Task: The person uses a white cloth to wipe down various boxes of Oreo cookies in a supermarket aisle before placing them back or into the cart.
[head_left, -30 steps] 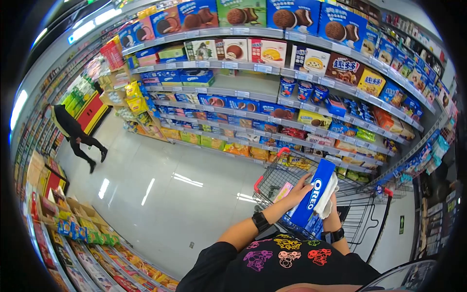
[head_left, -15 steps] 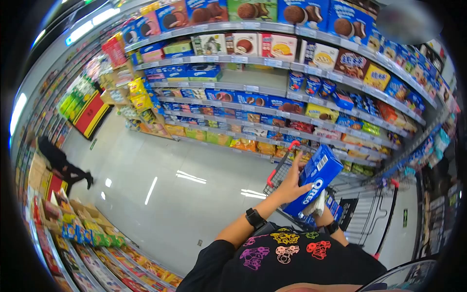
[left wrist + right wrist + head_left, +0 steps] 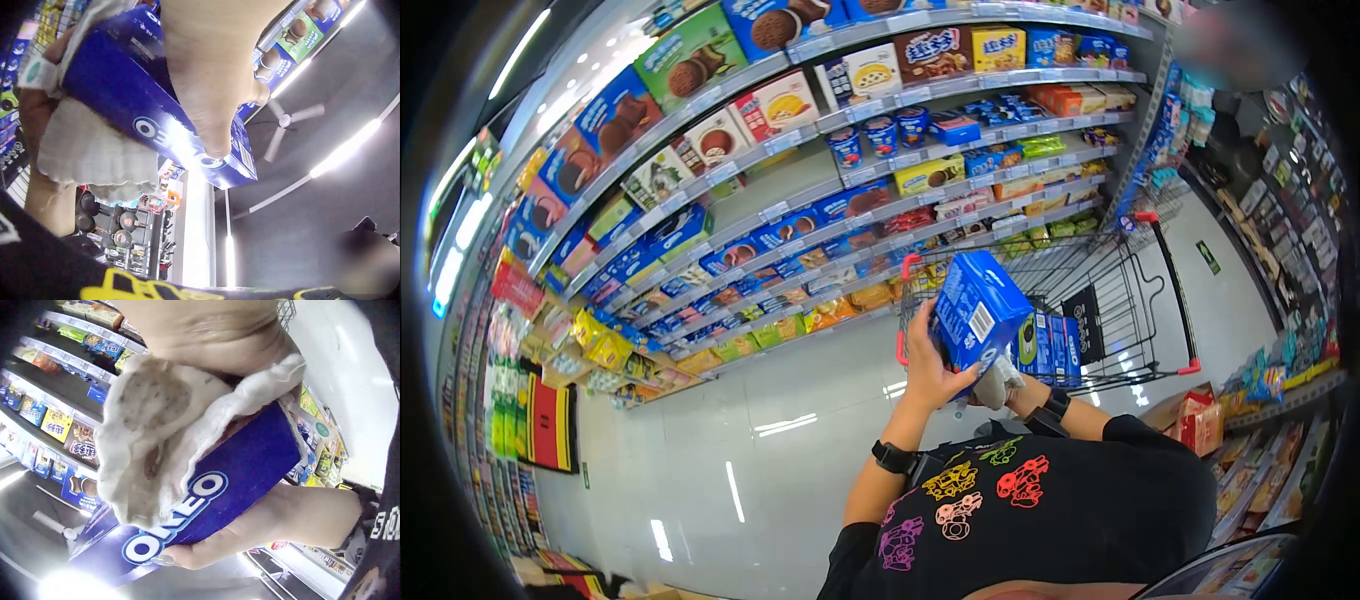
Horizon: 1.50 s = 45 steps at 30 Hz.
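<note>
Snack shelves [image 3: 785,185] cross the upper frame in the head view; near centre, your left hand [image 3: 927,370] grips the tilted box [image 3: 980,305], left of the cart [image 3: 1190,367]. Left wrist view: your thumb [image 3: 219,144] presses its face, seemingly for steadiness. Right wrist view: your right hand [image 3: 212,337], at top, grips its other end through the cloth [image 3: 150,444], perhaps against slipping.
</note>
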### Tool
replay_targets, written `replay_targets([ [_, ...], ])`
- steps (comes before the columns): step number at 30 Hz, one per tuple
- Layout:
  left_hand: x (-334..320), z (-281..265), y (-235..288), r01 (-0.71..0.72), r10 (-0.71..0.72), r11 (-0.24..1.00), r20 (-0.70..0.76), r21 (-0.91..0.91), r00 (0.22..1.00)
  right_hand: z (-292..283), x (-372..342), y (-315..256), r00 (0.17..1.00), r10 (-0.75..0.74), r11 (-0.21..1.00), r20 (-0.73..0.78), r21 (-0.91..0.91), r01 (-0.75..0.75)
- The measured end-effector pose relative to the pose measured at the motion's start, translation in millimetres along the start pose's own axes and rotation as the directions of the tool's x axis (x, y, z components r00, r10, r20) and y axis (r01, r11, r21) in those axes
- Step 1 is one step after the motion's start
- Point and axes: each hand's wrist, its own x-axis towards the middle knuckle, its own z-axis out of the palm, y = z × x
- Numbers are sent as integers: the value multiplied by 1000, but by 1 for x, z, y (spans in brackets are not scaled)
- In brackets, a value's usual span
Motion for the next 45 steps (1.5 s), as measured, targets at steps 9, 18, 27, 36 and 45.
replay_targets([
  [9,-3,27,-18,249,-263,943,-37,-221,964,-32,-6,-8,987,-161,979,21,-122,163],
  [18,-21,98,-46,637,-679,467,212,-614,702,-125,-34,-29,960,-134,983,-245,-154,98],
  [27,-25,164,-99,792,-852,-5,417,-611,316,-204,-62,-55,930,-117,993,-349,-22,116],
  [36,-37,225,-153,969,-949,154,243,-193,199,-262,-47,-99,878,-71,993,-473,-117,17],
  [45,-37,257,-181,942,-966,259,62,214,252,-276,-12,-124,769,-55,911,-637,-347,-223],
])
